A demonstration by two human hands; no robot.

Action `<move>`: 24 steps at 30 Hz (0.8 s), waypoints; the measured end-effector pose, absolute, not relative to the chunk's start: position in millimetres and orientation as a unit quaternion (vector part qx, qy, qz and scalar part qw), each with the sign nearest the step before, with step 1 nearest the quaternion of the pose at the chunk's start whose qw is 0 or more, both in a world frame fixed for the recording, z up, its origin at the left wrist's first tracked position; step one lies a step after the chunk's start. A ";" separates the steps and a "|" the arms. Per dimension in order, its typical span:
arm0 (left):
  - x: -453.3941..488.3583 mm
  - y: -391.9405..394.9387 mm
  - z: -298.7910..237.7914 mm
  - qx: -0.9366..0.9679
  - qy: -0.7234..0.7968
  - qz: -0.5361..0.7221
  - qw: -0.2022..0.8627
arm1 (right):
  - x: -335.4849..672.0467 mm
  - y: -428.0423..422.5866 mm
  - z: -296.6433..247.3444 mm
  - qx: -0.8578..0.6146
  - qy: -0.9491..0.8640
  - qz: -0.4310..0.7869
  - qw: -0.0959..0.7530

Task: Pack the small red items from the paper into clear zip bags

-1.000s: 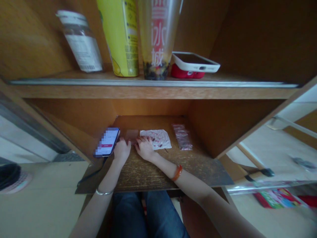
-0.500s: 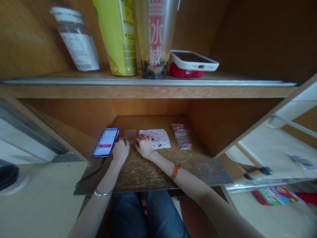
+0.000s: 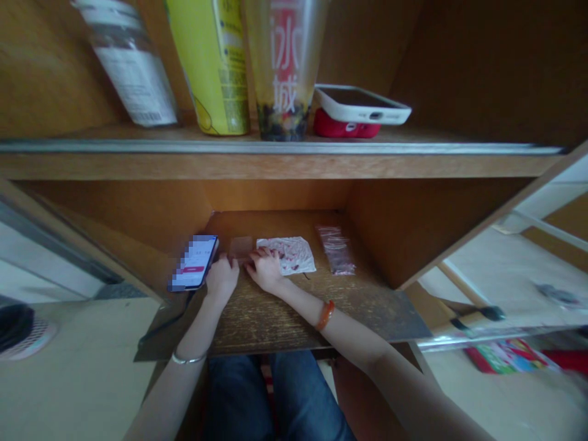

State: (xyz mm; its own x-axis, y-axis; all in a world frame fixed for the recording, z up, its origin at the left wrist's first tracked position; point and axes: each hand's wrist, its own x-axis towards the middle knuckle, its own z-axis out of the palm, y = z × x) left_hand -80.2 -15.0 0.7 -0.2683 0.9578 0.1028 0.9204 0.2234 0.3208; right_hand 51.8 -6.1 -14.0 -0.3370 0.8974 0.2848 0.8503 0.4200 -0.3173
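A small, flat, see-through plastic piece (image 3: 241, 246) lies on the desk board in the lower compartment. At its near left corner is my left hand (image 3: 222, 279), fingers curled together on the edge. My right hand (image 3: 265, 267) bends over the near right corner, its fingertips pinching there; the exact grip is too small to see. Just right of that hand, and partly under its fingers, a crumpled white tissue (image 3: 296, 253) carries scattered dark red bits. Beside my left hand, a phone (image 3: 195, 262) with a lit screen leans toward the left wall.
A clear packet (image 3: 337, 250) with reddish contents lies right of the tissue. On the shelf above stand a white-capped jar (image 3: 133, 70), a yellow can (image 3: 215, 73), a drink cup (image 3: 285, 79) and a white-cased phone (image 3: 362, 105) on a red object. A cable (image 3: 168, 321) hangs at front left.
The view has shifted slightly, so the shelf items sit a little higher. Both hands remain at the plastic piece with only slight finger movement.
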 end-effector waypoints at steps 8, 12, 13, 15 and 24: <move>-81.6 -17.0 2.3 0.629 0.744 0.221 0.043 | 75.5 -12.1 21.3 -0.571 -0.782 0.054 0.244; -81.8 -18.2 3.0 0.664 0.699 0.261 0.038 | 123.8 -23.3 36.3 -0.635 -0.720 0.058 0.275; -81.5 -18.6 3.1 0.673 0.687 0.273 0.040 | 138.6 -28.1 34.8 -0.658 -0.695 0.051 0.284; -80.6 -19.4 3.1 0.685 0.666 0.292 0.046 | 167.5 -39.8 26.1 -0.723 -0.630 0.027 0.283; -74.2 -21.6 3.7 0.705 0.621 0.326 0.105 | 225.7 -76.9 -13.1 -0.769 -0.574 0.028 0.279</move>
